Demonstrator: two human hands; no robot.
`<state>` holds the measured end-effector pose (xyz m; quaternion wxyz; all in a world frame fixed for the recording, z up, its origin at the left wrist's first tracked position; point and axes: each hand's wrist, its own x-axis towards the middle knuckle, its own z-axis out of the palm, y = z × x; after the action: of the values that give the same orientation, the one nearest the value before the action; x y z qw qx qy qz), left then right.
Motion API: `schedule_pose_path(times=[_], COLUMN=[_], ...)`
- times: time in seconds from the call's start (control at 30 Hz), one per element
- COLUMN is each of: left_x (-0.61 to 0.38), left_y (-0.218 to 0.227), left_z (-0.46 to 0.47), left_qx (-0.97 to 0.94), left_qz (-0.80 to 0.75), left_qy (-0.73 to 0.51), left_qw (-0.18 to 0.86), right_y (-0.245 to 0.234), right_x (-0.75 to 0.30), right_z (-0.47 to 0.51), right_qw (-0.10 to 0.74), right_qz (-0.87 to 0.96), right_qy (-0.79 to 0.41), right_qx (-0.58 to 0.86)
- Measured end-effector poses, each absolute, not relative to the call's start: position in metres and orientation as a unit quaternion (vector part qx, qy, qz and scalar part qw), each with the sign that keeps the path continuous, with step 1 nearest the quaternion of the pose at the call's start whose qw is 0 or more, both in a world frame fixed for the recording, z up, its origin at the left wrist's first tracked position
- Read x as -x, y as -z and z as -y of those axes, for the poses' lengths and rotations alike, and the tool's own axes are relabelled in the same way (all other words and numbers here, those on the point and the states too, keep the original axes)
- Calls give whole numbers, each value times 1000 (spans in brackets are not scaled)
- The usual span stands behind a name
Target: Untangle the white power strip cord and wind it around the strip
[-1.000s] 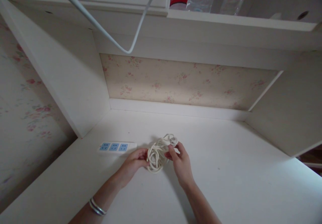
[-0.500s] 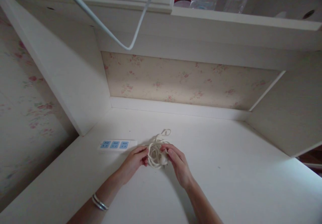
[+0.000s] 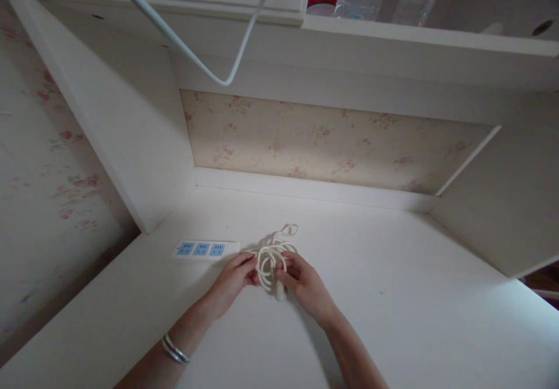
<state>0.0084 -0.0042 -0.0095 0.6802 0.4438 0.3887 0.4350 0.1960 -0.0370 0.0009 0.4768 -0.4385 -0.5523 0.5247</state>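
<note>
Just right of the power strip (image 3: 201, 250), the coiled white cord (image 3: 273, 251) is held low at the counter (image 3: 393, 336). Its strip-side loops are pinched by the left hand (image 3: 233, 278), its far-side loops by the right hand (image 3: 308, 290), apparently so slack is controlled.

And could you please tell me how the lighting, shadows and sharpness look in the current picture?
Head view: dim, soft light, with a paler sheen at the right edge of the white desk; head view: a faint shadow on the desk alongside the right forearm; head view: fine detail on the cord between the hands looks soft.
</note>
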Motion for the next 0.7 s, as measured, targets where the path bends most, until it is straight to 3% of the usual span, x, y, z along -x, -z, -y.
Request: schedule_pose_path(times=[0.23,0.7], left_x=[-9,-10], left_y=[11,5], left_z=[-1,2], left_qx=[-441,-492], left_qz=[-398,-409], left_qy=[-418,-398], left_qw=[687,657], right_y=[9,-2], right_x=[-197,-177], right_z=[37,44], right_qw=[494,413], right_qz=[579,719], right_qy=[-456,-286], right_qx=[462,480])
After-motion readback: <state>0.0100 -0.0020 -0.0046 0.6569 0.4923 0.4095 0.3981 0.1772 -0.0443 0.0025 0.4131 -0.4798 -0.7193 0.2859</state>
